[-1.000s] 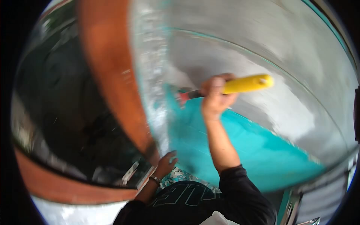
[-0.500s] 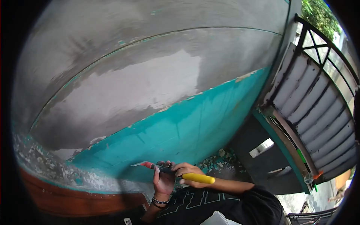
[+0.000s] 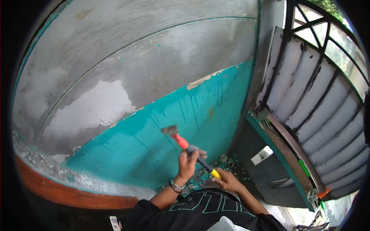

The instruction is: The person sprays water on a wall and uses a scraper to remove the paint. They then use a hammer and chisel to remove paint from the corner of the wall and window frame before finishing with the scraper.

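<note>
left hand higher, loosely curled; right hand lower, closed.

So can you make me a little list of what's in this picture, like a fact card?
tool: scraper
left hand: on its dark shaft
right hand: on its yellow end
wall: grey above, teal below
blade: over the teal part; can't tell if touching
floor: paint flakes
</note>
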{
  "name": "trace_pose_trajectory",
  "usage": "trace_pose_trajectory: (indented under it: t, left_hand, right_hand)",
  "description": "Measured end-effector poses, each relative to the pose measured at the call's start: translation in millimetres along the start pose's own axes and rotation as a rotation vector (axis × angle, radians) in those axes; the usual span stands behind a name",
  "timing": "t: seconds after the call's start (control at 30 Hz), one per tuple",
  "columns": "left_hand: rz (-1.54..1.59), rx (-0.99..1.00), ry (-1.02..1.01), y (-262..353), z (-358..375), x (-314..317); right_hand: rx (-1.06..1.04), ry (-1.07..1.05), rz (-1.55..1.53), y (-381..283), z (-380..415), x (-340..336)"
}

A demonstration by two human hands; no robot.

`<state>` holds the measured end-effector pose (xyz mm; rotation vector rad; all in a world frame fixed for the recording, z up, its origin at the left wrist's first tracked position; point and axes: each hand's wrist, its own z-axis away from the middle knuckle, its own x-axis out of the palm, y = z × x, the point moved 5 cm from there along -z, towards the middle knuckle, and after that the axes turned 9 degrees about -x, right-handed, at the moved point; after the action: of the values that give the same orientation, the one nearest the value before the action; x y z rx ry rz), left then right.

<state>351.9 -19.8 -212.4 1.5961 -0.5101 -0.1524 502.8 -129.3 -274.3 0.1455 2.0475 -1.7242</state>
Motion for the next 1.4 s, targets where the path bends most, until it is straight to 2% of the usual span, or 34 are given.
trace_pose_trajectory:
  t: [0.03,0.1,0.13,0.17,0.23,0.27,0.3,0.37,0.4,0.5,0.53,0.57,0.63,0.7,0.77,0.8,0.83,0.87,0.9,0.93,0.97,1.03,1.07,1.13,1.2,1.3,1.4]
  left_hand:
    - [-0.015,0.002,0.037,1.7,-6.8,9.8]
    - [-0.052,0.054,0.068,10.1,-20.2,25.6]
    - [-0.056,0.066,0.108,14.1,-26.1,30.0]
    - [-0.035,0.097,0.103,19.3,-30.1,34.6]
    - [-0.019,0.135,0.135,28.8,-30.6,33.2]
    - [0.007,0.152,0.091,32.9,-29.7,33.8]
    - [0.032,0.168,0.043,35.8,-27.8,33.5]
    - [0.017,0.162,0.079,37.5,-23.2,24.5]
    - [-0.007,0.176,0.107,39.6,-20.8,18.8]
    - [-0.062,0.247,0.157,50.2,-17.1,1.3]
    - [-0.089,0.308,0.172,54.0,-16.7,-2.5]
    - [-0.074,0.308,0.166,58.3,-16.9,-0.9]
    - [0.02,0.266,0.166,66.0,-21.3,8.5]
    - [-0.057,0.194,0.019,60.7,-34.9,16.0]
    - [-0.285,0.102,-0.094,49.7,-48.8,28.9]
    - [-0.483,0.127,-0.169,43.4,-57.3,33.1]
    - [-0.471,0.123,-0.202,37.7,-60.6,36.9]
    - [-0.598,0.306,-0.146,40.7,-59.8,40.8]
    - [-0.723,0.498,-0.079,45.5,-57.2,44.2]
    - [-0.653,0.382,-0.124,43.3,-50.0,42.3]
    - [-0.656,0.389,-0.144,43.1,-40.9,42.2]
    - [-0.484,-0.023,-0.248,18.8,-28.1,41.3]
    - [-0.487,-0.03,-0.262,13.0,-23.7,43.9]
    - [-0.636,-0.316,-0.481,-11.2,-19.1,54.7]
    - [-0.611,-0.282,-0.469,-13.0,-21.3,73.2]
    - [-0.627,-0.186,-0.429,-23.5,-27.8,83.9]
    - [-0.72,-0.105,-0.349,-37.2,-31.5,76.2]
  right_hand:
    - [-0.017,-0.032,-0.016,2.6,1.9,1.4]
    - [-0.067,0.158,-0.205,-0.5,0.7,-12.0]
    - [-0.136,0.255,-0.18,-12.3,0.0,-21.9]
    - [-0.149,0.217,-0.184,-12.7,-0.5,-26.5]
    - [-0.114,0.228,-0.382,-5.1,1.7,-36.5]
    - [-0.055,0.16,-0.401,-3.7,0.4,-42.5]
    - [-0.06,0.13,-0.405,-6.3,-2.2,-49.6]
    - [-0.101,0.051,-0.291,-12.5,-11.3,-59.2]
    - [-0.222,0.054,-0.201,-18.3,-17.6,-62.9]
    - [-0.272,0.102,-0.252,-43.2,-32.0,-56.6]
    - [-0.217,0.034,-0.321,-41.8,-34.9,-51.7]
    - [-0.126,-0.023,-0.405,-39.4,-36.9,-44.7]
    - [-0.167,-0.057,-0.456,-26.4,-46.2,-25.3]
    - [-0.117,-0.075,-0.406,-25.7,-52.9,-14.2]
    - [-0.177,0.028,-0.639,-38.9,-64.4,-3.9]
    - [-0.204,0.143,-0.612,-29.4,-71.3,-1.1]
    - [-0.229,0.246,-0.582,-22.5,-75.7,-0.6]
    - [-0.222,0.267,-0.574,-24.6,-78.2,-0.9]
    - [-0.238,0.402,-0.66,-26.0,-82.1,-9.5]
    - [-0.26,0.538,-0.75,-25.9,-85.3,-21.3]
    - [-0.269,0.558,-0.749,-28.8,-89.2,-32.4]
    - [-0.268,0.581,-0.998,-31.2,-92.9,-55.7]
    - [-0.267,0.615,-1.009,-27.9,-95.8,-69.1]
    - [-0.246,0.631,-0.986,-19.2,-98.4,-94.4]
    - [-0.206,0.618,-0.9,-11.9,-95.7,-120.5]
    - [-0.16,0.748,-0.655,-6.7,-80.8,-175.9]
    - [-0.222,0.722,-0.508,18.3,-72.9,-229.0]
